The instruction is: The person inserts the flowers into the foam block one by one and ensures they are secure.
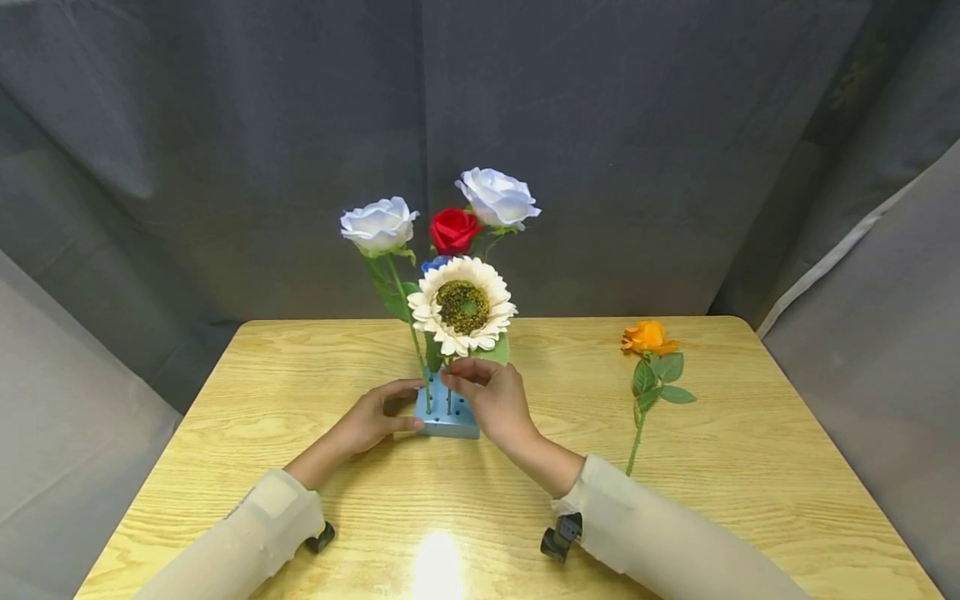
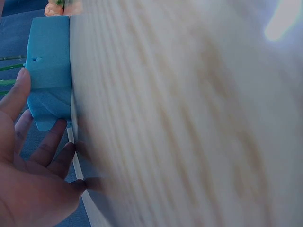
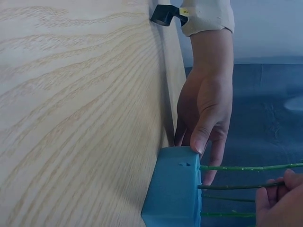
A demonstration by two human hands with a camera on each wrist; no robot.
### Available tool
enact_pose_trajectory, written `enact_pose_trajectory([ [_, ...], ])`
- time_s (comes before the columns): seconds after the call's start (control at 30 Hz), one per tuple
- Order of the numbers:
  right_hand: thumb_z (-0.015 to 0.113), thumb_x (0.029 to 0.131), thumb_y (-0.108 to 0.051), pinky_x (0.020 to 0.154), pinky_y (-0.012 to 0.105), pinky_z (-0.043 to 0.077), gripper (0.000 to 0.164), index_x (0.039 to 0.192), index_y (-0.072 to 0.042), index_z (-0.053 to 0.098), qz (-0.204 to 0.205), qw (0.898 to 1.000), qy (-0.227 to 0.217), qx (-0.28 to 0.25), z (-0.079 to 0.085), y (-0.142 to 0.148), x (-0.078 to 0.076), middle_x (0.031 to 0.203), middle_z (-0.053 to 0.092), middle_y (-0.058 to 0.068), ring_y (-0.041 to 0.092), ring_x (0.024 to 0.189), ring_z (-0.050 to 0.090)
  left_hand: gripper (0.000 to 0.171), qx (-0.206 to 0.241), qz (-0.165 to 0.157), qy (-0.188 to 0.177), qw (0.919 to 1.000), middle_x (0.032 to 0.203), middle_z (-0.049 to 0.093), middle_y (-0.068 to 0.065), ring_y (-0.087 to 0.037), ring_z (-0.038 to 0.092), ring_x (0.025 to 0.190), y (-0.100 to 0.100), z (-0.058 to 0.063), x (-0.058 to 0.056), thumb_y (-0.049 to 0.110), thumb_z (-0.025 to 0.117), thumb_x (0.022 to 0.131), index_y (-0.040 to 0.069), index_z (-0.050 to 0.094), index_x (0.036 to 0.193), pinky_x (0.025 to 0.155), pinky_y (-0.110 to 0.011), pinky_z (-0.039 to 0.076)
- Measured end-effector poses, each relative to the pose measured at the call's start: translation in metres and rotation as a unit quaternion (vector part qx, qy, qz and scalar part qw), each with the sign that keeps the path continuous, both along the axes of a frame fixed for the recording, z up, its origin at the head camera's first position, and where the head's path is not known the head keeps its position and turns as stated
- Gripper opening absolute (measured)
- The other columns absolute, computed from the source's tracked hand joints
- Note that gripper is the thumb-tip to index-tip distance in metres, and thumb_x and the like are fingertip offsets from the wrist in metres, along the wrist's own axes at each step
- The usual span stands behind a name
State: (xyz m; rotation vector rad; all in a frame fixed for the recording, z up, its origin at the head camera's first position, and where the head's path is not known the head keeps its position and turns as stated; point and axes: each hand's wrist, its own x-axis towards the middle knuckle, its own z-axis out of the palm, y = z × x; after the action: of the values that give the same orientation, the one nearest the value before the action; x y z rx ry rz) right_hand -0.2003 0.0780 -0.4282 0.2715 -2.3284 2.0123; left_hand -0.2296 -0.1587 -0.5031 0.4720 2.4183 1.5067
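Note:
My right hand (image 1: 491,400) pinches the stem of a cream sunflower (image 1: 463,307) just below its head. The lower end of that stem meets the top of a light blue block (image 1: 447,429) with small holes. At the block's left end my left hand (image 1: 371,421) holds it, thumb at the near corner and fingers toward the back. A pale white rose (image 1: 379,226) stands in the block at left. Behind the sunflower rise a red rose (image 1: 454,231), another white rose (image 1: 498,198) and a mostly hidden blue flower (image 1: 435,263). Green stems (image 3: 227,214) enter the block in the right wrist view.
An orange rose (image 1: 649,337) with green leaves lies on the right side of the wooden table (image 1: 300,367). Dark grey curtains (image 1: 262,167) hang behind the table, and lighter cloth drapes at both sides. Glare shows near the table's front.

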Motion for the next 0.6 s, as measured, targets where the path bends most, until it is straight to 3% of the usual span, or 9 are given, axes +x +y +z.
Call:
enact_pose_trajectory([
  [0.3, 0.08, 0.09, -0.009, 0.069, 0.021, 0.052, 0.007, 0.097, -0.007, 0.079, 0.009, 1.0, 0.019, 0.007, -0.012, 0.0, -0.004, 0.094, 0.078, 0.007, 0.013, 0.08, 0.069, 0.067, 0.001, -0.005, -0.003, 1.0, 0.15, 0.055, -0.018, -0.04, 0.048, 0.142, -0.001, -0.002, -0.004, 0.016, 0.082, 0.088, 0.011, 0.055, 0.149, 0.119, -0.06, 0.032],
  [0.6, 0.077, 0.089, 0.0, 0.068, 0.02, 0.051, 0.007, 0.096, 0.001, 0.077, 0.011, 1.0, 0.019, -0.003, -0.02, -0.003, -0.007, 0.096, 0.076, 0.016, 0.029, 0.084, 0.071, 0.067, 0.004, -0.008, 0.001, 1.0, 0.149, 0.056, -0.017, -0.04, 0.048, 0.141, -0.002, -0.004, -0.005, 0.016, 0.082, 0.088, 0.011, 0.055, 0.149, 0.119, -0.061, 0.032],
])
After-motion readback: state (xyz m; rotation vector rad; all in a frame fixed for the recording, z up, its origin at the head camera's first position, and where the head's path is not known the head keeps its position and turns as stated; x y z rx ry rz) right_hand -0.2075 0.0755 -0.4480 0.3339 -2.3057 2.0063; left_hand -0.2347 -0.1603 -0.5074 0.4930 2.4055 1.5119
